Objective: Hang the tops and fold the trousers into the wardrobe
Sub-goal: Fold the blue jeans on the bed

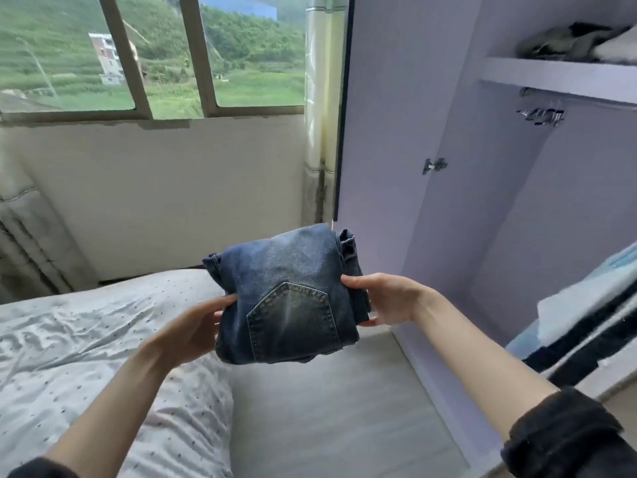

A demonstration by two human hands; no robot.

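A folded pair of blue jeans [286, 298] hangs in the air between the bed and the wardrobe, back pocket facing me. My left hand [193, 329] grips its left edge, thumb on top and fingers hidden beneath. My right hand [386, 298] grips its right edge the same way. The open wardrobe [517, 208] stands to the right, with pale purple walls and a shelf [558, 79] near the top. Metal hangers [541, 113] hang under that shelf.
A bed with a dotted grey sheet [86, 339] fills the lower left. The open wardrobe door [379, 115] stands beside a curtain [319, 115] and window. Dark clothes [568, 41] lie on the top shelf. Light blue and dark garments [586, 312] hang at the right edge.
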